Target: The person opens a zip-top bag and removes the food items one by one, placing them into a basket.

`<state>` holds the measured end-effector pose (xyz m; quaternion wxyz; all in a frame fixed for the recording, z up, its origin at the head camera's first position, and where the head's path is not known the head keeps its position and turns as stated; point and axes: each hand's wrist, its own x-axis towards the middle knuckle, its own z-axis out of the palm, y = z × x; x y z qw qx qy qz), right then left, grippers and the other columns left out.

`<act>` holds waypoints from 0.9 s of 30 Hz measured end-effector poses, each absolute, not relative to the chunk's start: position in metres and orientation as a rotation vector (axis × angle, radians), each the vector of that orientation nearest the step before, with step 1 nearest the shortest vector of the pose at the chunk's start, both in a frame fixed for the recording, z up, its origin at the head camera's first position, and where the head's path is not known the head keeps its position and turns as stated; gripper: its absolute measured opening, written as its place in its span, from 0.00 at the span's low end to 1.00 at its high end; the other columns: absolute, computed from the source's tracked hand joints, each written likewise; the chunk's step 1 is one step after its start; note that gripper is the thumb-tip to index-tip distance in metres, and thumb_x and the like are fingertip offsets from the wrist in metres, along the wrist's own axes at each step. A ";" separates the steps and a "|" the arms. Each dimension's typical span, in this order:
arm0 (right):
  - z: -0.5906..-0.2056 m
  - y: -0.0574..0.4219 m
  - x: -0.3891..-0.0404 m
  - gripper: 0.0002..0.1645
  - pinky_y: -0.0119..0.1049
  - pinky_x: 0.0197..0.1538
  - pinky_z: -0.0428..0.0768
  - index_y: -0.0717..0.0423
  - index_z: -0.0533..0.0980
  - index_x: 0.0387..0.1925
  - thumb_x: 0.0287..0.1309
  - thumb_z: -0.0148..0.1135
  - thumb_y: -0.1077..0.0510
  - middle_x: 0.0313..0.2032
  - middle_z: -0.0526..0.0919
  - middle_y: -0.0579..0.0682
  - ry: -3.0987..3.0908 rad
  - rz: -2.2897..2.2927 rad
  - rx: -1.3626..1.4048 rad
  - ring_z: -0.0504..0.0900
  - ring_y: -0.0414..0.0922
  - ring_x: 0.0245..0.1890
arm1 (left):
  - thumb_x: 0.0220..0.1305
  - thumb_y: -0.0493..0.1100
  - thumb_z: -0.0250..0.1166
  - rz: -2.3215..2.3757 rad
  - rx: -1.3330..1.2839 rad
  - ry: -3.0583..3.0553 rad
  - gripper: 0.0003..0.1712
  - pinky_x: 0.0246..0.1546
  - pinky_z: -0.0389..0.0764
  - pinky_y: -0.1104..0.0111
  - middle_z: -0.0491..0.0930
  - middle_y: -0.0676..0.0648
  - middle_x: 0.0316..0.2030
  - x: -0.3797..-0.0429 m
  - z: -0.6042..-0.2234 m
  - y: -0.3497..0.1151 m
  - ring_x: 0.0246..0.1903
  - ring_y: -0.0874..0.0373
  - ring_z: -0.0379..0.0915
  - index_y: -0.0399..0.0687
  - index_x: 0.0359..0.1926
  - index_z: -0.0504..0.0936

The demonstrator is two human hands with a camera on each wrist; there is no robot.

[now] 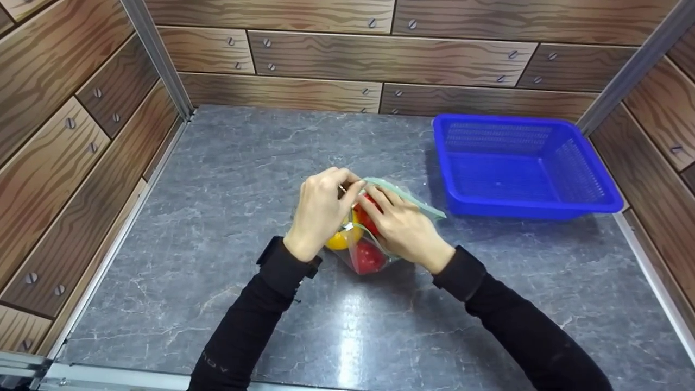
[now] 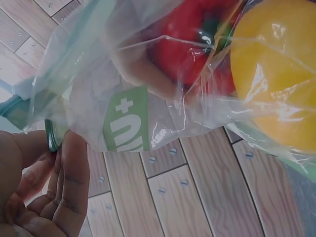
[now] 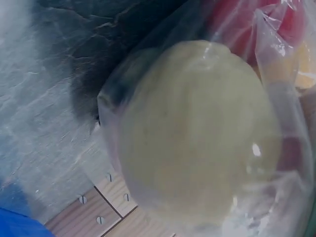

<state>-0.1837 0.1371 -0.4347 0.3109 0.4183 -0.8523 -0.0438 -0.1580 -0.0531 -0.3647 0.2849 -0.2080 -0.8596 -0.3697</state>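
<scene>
A clear zip bag [image 1: 350, 255] with a green-edged mouth stands on the grey surface between the hands. Inside are a red bell pepper [image 2: 185, 42] with a green stem, a glossy yellow round piece [image 2: 276, 69] and a red round piece [image 1: 369, 258]. A large pale rounded piece [image 3: 197, 133] shows through the plastic in the right wrist view. My left hand [image 1: 326, 209] pinches the bag's green edge between thumb and fingers. Over the bag's mouth, my right hand [image 1: 407, 228] lies with fingers extended against it, fingertips near the left hand's; its thumb is hidden.
A blue plastic basket [image 1: 529, 209] with perforated sides stands at the back right, beyond the right hand. Wood-patterned panels [image 1: 304, 57] wall the grey marbled surface [image 1: 233, 174] at the back and on both sides, with metal posts at the corners.
</scene>
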 end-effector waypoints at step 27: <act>-0.313 0.247 -0.199 0.45 0.42 0.48 0.85 0.58 0.73 0.57 0.33 0.82 0.53 0.51 0.82 0.55 -2.482 0.756 0.872 0.84 0.50 0.48 | 0.63 0.43 0.67 -1.108 -0.625 -2.373 0.05 0.29 0.80 0.72 0.86 0.51 0.29 -0.157 -0.366 -0.051 0.25 0.61 0.79 0.48 0.32 0.86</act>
